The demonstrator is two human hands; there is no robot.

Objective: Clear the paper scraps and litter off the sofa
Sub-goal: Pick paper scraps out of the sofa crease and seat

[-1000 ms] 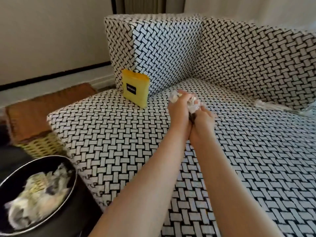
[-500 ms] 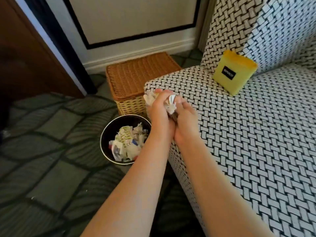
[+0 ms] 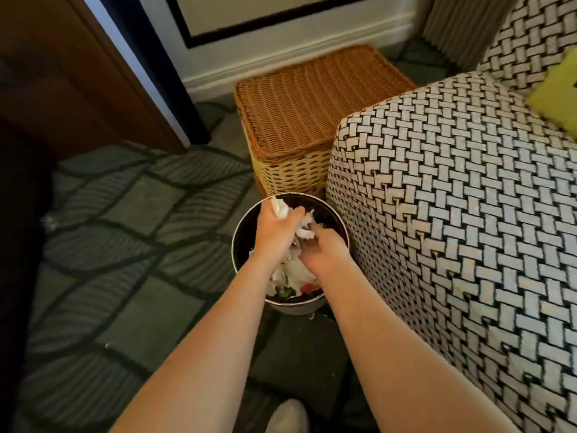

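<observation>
Both hands hang together over a round black bin (image 3: 340, 228) on the floor beside the sofa (image 3: 452, 189). My left hand (image 3: 276, 231) grips a wad of white paper scraps (image 3: 301, 228), which sticks out above and beside its fingers. My right hand (image 3: 326, 251) holds the same wad from the right, its fingers curled into the paper. More crumpled paper and coloured litter (image 3: 292, 281) lies inside the bin below the hands. The sofa has a black and white woven pattern; its seat corner is right of the bin.
A wicker basket (image 3: 312, 104) with a brown lid stands behind the bin, against the sofa's end. A yellow packet (image 3: 555, 98) rests on the sofa at the right edge. Patterned green carpet (image 3: 131, 232) covers the floor on the left. A shoe tip (image 3: 288, 415) shows at the bottom.
Both hands carried the paper wad off the sofa seat, leftward and down, to over the bin. The view swung from the sofa down to the floor.
</observation>
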